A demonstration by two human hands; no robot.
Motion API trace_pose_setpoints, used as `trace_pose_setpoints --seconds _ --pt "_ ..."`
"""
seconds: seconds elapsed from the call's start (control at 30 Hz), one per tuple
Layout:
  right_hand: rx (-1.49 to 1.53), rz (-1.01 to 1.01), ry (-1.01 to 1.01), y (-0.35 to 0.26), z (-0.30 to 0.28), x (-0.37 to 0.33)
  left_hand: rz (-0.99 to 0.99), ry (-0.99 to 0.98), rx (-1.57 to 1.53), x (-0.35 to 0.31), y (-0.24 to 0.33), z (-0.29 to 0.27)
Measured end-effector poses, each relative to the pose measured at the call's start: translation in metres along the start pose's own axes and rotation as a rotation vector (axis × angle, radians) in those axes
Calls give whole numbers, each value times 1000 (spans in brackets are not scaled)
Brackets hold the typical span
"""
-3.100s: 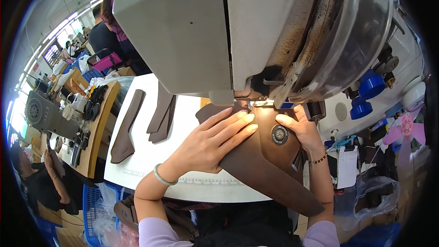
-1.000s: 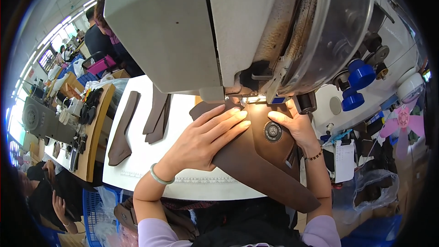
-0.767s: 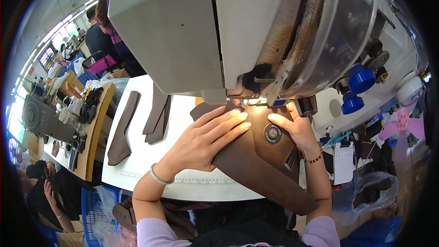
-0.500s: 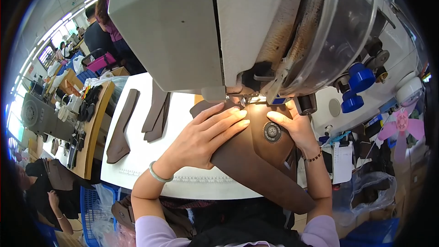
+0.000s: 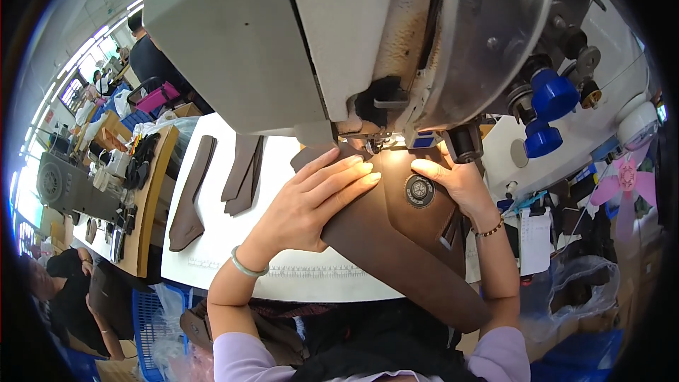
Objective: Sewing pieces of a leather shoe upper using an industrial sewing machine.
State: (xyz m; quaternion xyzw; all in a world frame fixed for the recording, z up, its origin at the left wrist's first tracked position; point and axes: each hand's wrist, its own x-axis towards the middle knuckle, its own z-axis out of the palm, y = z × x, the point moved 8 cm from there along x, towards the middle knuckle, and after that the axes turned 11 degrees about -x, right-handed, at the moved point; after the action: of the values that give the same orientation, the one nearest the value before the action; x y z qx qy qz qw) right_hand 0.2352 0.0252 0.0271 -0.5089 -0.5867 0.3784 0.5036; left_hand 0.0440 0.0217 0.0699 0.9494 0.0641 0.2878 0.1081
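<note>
A brown leather-like piece [image 5: 389, 251] lies under the sewing machine head [image 5: 233, 49], near the lit needle area [image 5: 385, 145]. Its long strap-shaped part slants down to the right over my right forearm. A round dark badge [image 5: 419, 190] sits on its panel. My left hand [image 5: 300, 205] rests flat on the left part, fingers stretched toward the needle. At the right edge, my right hand [image 5: 463, 187] holds the piece with its thumb on top, beside the badge; its other fingers are partly hidden.
Brown cut strips [image 5: 191, 201] lie on the white table [image 5: 212, 269] at left. Blue knobs [image 5: 555, 95] and a pink fan [image 5: 626, 184] are at right. A blue basket [image 5: 148, 318] stands lower left. A co-worker [image 5: 78, 297] sits at far left.
The view has shifted slightly, so the machine head appears further left. Both hands keep nearly the same place on the brown piece. One person in the background is now hidden.
</note>
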Motion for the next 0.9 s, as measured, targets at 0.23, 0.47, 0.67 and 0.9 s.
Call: trace_pose_setpoints --seconds 0.23,0.47,0.67,0.9 --pt "225 260 -553 34 16 -10 23 -87 317 -5 19 19" --pt "286 273 -622 25 11 -1 133 192 92 -13 16 13" --pt "277 264 -582 32 11 -2 163 244 81 -12 21 20" --pt "266 258 -602 32 15 -3 179 231 140 -24 19 29"
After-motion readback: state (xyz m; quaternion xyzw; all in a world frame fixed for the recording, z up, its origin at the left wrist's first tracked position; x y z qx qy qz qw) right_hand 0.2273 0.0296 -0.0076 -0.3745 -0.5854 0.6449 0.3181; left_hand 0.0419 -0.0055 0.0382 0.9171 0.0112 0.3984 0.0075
